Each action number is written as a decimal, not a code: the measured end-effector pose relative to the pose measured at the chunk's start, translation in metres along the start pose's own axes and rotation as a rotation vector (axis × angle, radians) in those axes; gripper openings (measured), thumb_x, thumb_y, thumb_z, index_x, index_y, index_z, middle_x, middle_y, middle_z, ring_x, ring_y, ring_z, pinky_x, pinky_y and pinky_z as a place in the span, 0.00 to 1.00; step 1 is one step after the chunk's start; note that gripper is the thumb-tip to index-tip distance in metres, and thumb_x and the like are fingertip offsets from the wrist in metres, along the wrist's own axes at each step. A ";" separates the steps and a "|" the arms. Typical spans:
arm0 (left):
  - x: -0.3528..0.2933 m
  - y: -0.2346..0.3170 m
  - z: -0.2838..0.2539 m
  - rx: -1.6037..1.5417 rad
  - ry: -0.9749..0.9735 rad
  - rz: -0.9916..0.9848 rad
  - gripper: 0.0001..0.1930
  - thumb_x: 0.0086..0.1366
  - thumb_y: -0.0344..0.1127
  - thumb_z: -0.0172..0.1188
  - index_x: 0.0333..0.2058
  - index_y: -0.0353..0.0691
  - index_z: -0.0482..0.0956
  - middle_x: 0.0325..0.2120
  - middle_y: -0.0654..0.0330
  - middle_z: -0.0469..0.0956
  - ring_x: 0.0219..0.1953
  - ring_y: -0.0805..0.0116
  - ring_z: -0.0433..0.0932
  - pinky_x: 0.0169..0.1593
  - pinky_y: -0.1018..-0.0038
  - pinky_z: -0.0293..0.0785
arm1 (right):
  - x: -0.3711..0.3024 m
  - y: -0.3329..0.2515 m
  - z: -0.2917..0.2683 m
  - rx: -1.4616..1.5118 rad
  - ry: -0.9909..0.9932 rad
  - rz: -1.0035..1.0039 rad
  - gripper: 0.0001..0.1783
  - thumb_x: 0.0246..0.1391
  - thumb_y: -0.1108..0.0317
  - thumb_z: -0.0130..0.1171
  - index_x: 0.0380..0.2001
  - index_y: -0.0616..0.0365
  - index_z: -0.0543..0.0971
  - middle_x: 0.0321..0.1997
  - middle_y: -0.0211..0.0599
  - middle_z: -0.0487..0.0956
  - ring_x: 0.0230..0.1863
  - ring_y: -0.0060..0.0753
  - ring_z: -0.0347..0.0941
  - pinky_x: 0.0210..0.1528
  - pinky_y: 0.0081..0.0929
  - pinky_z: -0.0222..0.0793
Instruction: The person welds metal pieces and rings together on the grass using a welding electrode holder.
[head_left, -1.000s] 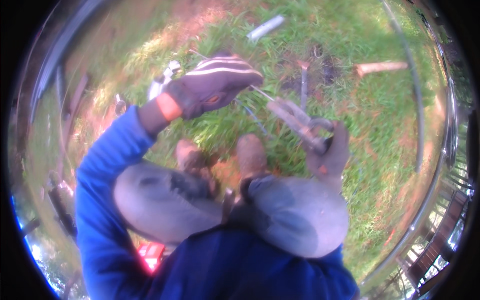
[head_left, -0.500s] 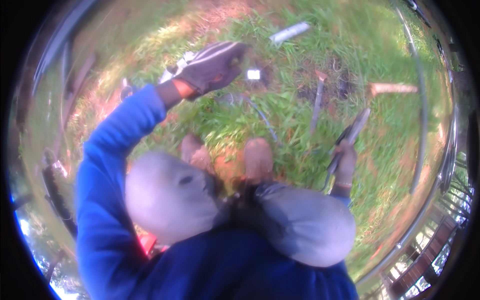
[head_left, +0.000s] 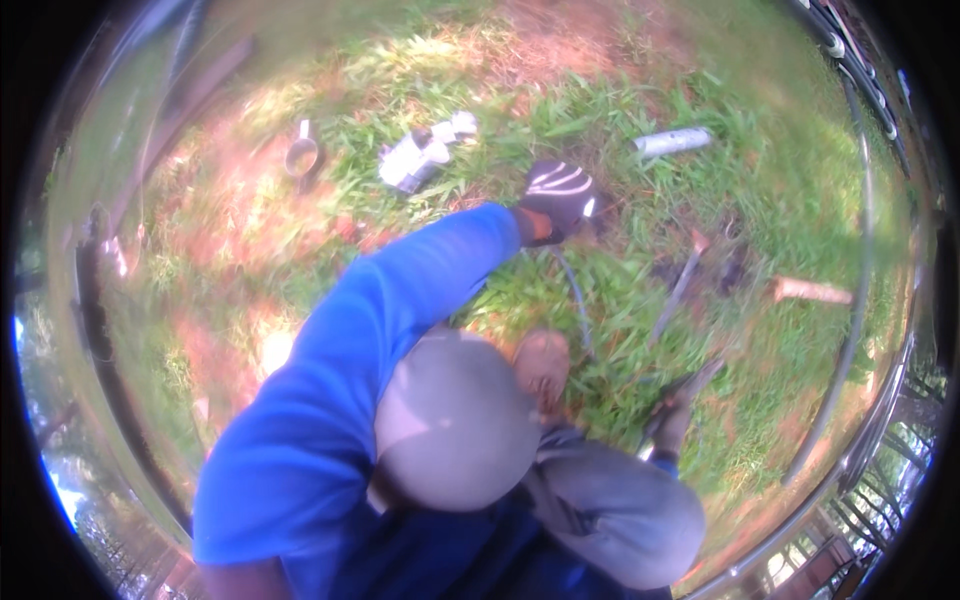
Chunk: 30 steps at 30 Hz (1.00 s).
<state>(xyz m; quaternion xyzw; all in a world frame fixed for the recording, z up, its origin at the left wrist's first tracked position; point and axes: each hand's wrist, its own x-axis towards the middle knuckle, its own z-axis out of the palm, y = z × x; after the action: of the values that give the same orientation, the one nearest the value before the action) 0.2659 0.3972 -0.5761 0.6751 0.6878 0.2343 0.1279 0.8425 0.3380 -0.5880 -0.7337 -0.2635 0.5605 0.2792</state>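
Left hand [head_left: 558, 195], gloved, reaches down to the grass [head_left: 640, 300] at 12 o'clock; finger spread cannot be determined. Right hand [head_left: 672, 420], at 4 o'clock, has fingers closed around a dark tool handle [head_left: 690, 385]. Grey tube [head_left: 672, 141] lies at 1 o'clock.

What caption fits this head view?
Crouching on grass, gloved left hand reaches out; right hand grips a dark tool.

- Daylight, bright; sunlit patches on grass [head_left: 620, 110] and bare soil [head_left: 240, 190] are washed out.
- Strong fisheye bending; rim smeared, with a dark border.
- Overall soft focus; motion blur on the left sleeve [head_left: 400, 300].
- Knees [head_left: 455, 420] shaded, low contrast.
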 end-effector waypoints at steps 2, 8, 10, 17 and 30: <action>-0.003 -0.004 0.002 -0.003 -0.059 -0.012 0.11 0.61 0.38 0.69 0.42 0.46 0.83 0.43 0.55 0.84 0.52 0.50 0.83 0.60 0.53 0.76 | -0.003 -0.001 0.009 -0.002 -0.009 -0.016 0.14 0.69 0.53 0.59 0.35 0.50 0.76 0.28 0.30 0.75 0.24 0.32 0.73 0.27 0.31 0.70; -0.005 -0.004 0.000 0.031 -0.135 0.030 0.13 0.61 0.38 0.72 0.42 0.43 0.84 0.47 0.55 0.84 0.57 0.53 0.83 0.66 0.55 0.74 | -0.003 0.000 0.017 0.033 0.028 -0.053 0.12 0.64 0.55 0.59 0.33 0.50 0.74 0.23 0.32 0.73 0.22 0.33 0.71 0.26 0.32 0.67; -0.014 -0.001 -0.005 0.100 -0.143 0.121 0.13 0.62 0.40 0.73 0.42 0.40 0.85 0.49 0.55 0.83 0.59 0.55 0.83 0.67 0.57 0.75 | -0.004 -0.005 0.016 -0.027 0.038 -0.027 0.10 0.62 0.58 0.59 0.30 0.49 0.73 0.23 0.32 0.73 0.22 0.33 0.71 0.26 0.33 0.68; 0.000 -0.009 0.010 0.153 0.008 0.283 0.10 0.49 0.35 0.72 0.31 0.41 0.85 0.27 0.51 0.83 0.35 0.45 0.86 0.38 0.49 0.78 | -0.070 -0.048 0.085 -0.079 -0.021 -0.270 0.09 0.61 0.61 0.57 0.29 0.50 0.72 0.21 0.32 0.72 0.19 0.34 0.71 0.25 0.33 0.70; -0.110 -0.024 -0.082 -0.204 0.218 -0.113 0.16 0.67 0.34 0.66 0.52 0.41 0.86 0.34 0.48 0.85 0.39 0.40 0.86 0.45 0.50 0.81 | -0.029 -0.015 0.049 -0.089 -0.009 -0.195 0.14 0.61 0.59 0.64 0.39 0.60 0.77 0.28 0.34 0.77 0.26 0.33 0.75 0.31 0.35 0.74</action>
<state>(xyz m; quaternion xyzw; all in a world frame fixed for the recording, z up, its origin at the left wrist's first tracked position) 0.2103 0.2763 -0.5330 0.5893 0.7071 0.3672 0.1334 0.7867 0.3337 -0.5682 -0.7138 -0.3597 0.5217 0.2982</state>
